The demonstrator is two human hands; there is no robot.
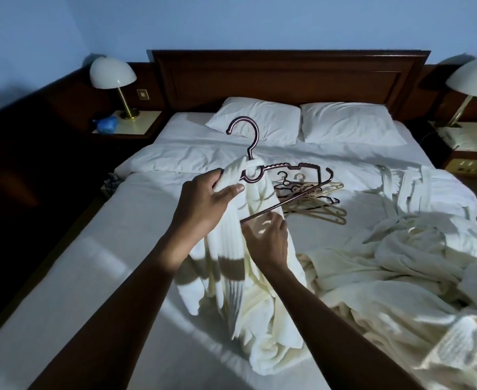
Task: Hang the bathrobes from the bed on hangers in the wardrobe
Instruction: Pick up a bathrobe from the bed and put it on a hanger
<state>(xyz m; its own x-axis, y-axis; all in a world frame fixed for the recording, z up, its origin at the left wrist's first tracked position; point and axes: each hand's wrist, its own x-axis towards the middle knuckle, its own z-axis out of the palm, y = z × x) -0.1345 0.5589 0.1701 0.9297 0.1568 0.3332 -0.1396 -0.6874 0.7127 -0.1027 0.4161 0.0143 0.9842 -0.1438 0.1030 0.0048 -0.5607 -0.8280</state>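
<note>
We see a wide bed with a dark wooden headboard and two white pillows lying against it. A domed lamp stands off each head corner, and a blue bag lies beside the one on the left. Along the right edge sprawls a heap of bathrobes, crumpled and spreading towards the foot. A loose pile of hangers, pale and dark, lies on the sheet near the middle, just behind the one being worked on, so their outlines overlap.

The left hand is closed round a bunched fold of the bathrobe, right beside the neck of the hanger, thumb pressed over the cloth. The right hand has its fingers curled into the same bathrobe just under the hanger's lower bar; we cannot tell whether they also pinch the bar.

The dark hanger is held up above the middle of the bed. Its hook points up and towards the headboard, and its long axis runs from the left hand out towards the right edge, tilted. The cream bathrobe drapes from the hanger's neck down to the sheet, its length trailing towards the foot.
</note>
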